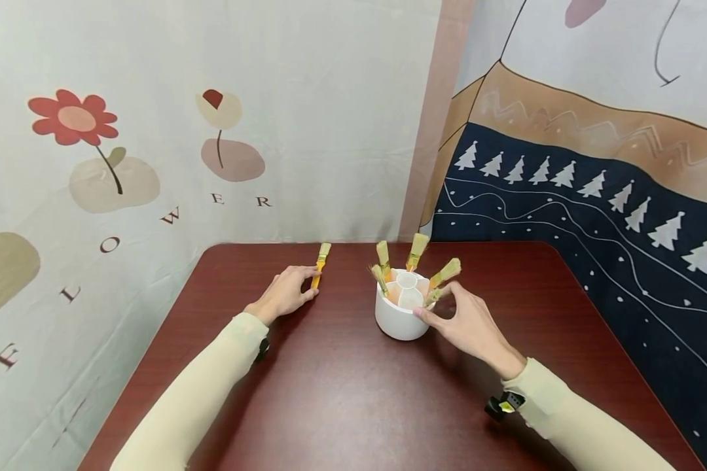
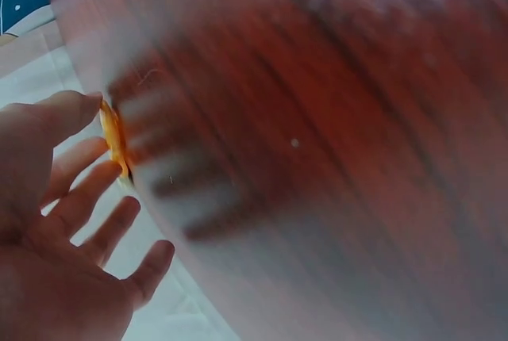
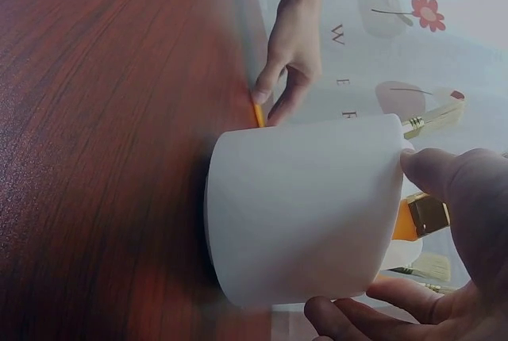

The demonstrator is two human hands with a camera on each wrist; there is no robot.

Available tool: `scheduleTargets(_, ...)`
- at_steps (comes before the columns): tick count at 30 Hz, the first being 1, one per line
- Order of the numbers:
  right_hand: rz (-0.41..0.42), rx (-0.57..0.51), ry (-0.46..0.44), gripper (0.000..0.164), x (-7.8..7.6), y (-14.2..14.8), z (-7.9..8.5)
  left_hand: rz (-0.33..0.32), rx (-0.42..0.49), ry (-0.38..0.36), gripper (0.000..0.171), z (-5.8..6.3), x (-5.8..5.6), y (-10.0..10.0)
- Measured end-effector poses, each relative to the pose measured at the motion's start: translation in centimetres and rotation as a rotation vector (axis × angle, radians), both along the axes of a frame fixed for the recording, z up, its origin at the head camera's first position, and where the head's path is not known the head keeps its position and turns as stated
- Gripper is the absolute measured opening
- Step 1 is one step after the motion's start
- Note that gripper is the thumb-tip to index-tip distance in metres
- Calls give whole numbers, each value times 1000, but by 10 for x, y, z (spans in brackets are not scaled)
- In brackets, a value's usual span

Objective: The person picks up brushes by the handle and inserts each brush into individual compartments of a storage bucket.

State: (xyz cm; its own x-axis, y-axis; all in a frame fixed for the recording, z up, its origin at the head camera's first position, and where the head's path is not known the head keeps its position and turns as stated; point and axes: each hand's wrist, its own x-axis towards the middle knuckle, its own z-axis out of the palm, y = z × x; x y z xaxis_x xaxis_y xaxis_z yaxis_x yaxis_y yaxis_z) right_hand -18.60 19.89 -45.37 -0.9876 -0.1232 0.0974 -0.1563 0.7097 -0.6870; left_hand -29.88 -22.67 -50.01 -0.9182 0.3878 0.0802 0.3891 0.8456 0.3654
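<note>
A paintbrush (image 1: pixel 317 274) with a yellow-orange handle and pale bristles lies at the table's far side, bristles pointing away. My left hand (image 1: pixel 287 292) pinches its handle between thumb and fingertips; the left wrist view shows the handle (image 2: pixel 113 131) there, with the other fingers (image 2: pixel 151 270) spread. To the right stands a white round brush holder (image 1: pixel 402 322) with compartments, upright on the table. Several paintbrushes (image 1: pixel 418 245) stand in it, bristles up, leaning outward. My right hand (image 1: pixel 474 324) grips the holder (image 3: pixel 305 214) at its rim, thumb on the near side, fingers on the right side.
Both things stand on a dark red-brown wooden table (image 1: pixel 330 399). Behind its far edge hangs a pale cloth (image 1: pixel 330 131) printed with flowers and letters. A navy cloth with white trees (image 1: pixel 565 216) hangs on the right.
</note>
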Motion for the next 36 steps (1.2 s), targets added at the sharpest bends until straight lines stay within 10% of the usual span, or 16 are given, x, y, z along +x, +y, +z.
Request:
scheduleTargets(23,11,-15,22,54,1,0,0,-228,-33,-35,49,7,7,7)
scheduleTargets(36,19,-10,28,53,-1,-2,1,-201,29,-6,47,7,6,9)
